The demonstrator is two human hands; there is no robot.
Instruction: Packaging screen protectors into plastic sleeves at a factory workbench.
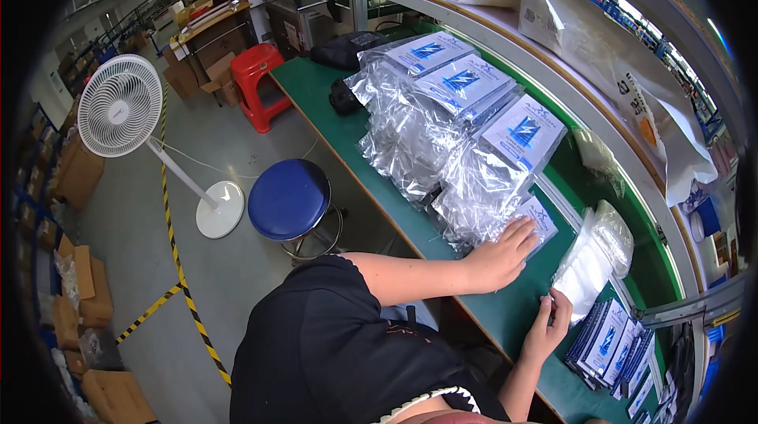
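Observation:
My left hand [500, 257] lies flat with its fingers stretched out over a bagged white-and-blue card [540, 217] on the green table. This card is at the near end of a long pile of clear plastic bags [410, 128] with similar printed cards in them. Further right, my right hand [548, 324] pinches the near edge of a stack of whitish clear plastic bags [583, 272] between thumb and fingers. To the right of that hand stand rows of dark-edged packs with white-and-blue card fronts [606, 339], not in bags.
A shelf edge [568, 80] with white plastic sacks runs along the far side of the green table [367, 175]. Behind to the left are a blue round stool [289, 199], a red stool [259, 86] and a white standing fan [120, 106]. Cardboard boxes [114, 396] line the floor's left side.

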